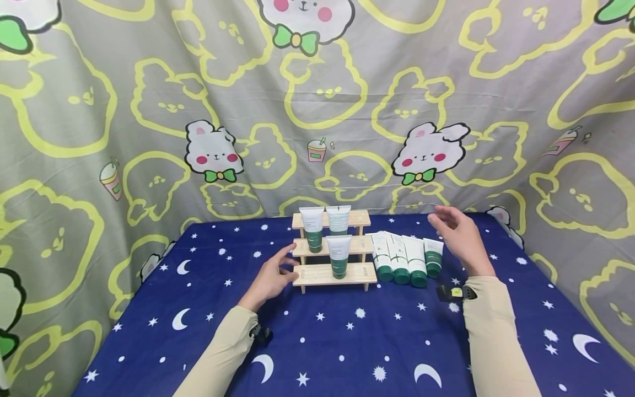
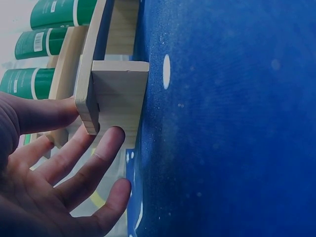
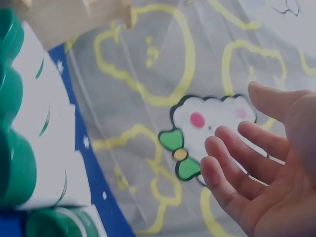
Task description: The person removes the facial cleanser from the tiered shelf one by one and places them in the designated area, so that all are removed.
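Note:
A three-step wooden display stand (image 1: 317,274) bears three white-and-green squeeze tubes, upright on their caps. One tube (image 1: 339,256) is on the bottom step, another tube (image 1: 312,229) on the middle step at left, a third tube (image 1: 338,219) on the top step. My left hand (image 1: 272,278) is at the stand's left end, its thumb and fingertips right at the step ends with fingers loosely spread. Several more tubes (image 1: 398,253) lie side by side to the right of the stand. Above and right of them, my right hand (image 1: 458,234) is raised, empty, fingers relaxed.
The table is covered by a dark blue cloth (image 1: 349,353) with white moons and stars. Behind it hangs a grey curtain (image 1: 342,132) with yellow outlines and cartoon animals, close to the stand's back.

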The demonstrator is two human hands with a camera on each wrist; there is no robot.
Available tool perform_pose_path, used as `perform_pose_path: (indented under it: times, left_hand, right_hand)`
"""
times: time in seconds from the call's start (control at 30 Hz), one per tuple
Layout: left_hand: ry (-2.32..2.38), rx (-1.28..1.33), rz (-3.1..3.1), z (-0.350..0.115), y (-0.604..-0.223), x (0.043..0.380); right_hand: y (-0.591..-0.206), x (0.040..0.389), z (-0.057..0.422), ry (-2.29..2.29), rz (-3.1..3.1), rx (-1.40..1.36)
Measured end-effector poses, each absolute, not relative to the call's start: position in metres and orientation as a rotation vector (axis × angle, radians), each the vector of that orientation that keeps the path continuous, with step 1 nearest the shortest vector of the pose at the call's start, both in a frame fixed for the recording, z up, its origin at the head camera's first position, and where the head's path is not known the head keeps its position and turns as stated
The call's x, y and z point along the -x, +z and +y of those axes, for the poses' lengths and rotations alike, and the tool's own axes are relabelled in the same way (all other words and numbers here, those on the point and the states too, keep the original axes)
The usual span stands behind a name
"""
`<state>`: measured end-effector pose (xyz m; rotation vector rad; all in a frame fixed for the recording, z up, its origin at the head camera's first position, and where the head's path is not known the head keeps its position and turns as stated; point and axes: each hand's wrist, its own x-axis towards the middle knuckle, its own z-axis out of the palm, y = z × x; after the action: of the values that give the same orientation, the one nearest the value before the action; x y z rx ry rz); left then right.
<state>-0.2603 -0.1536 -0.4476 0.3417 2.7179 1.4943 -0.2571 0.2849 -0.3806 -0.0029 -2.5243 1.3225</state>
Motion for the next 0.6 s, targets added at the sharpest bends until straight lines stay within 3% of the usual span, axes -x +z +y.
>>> perform_pose_path:
  times: [0.6]
  left_hand:
    - [1.467, -0.339, 2.719, -0.154, -0.447, 0.26]
  right_hand:
    - [-0.359, 0.254, 0.232, 1.352, -2.423, -0.183]
